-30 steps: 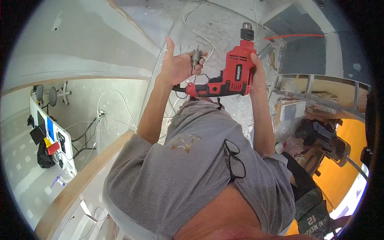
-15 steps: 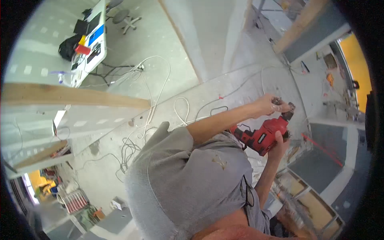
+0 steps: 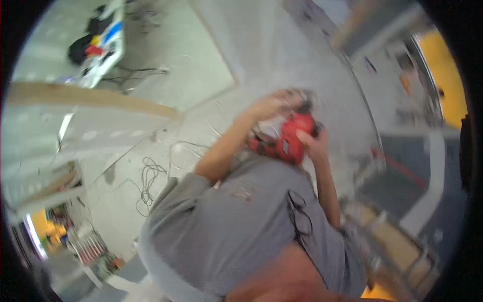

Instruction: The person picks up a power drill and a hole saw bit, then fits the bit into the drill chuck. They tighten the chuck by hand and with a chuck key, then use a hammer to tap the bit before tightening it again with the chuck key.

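Drill [image 3: 291, 140] sits between the 2 hands, its long axis slanting from the right hand [image 3: 312, 145], whose fingers clench the red body, up to the left hand [image 3: 274, 104] just above the nose. The left fingers look curled, but blur hides what they grasp.

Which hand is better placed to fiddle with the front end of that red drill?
Probably the left. The left hand sits at the front end of the red drill, while the right hand is wrapped around its body, holding it.
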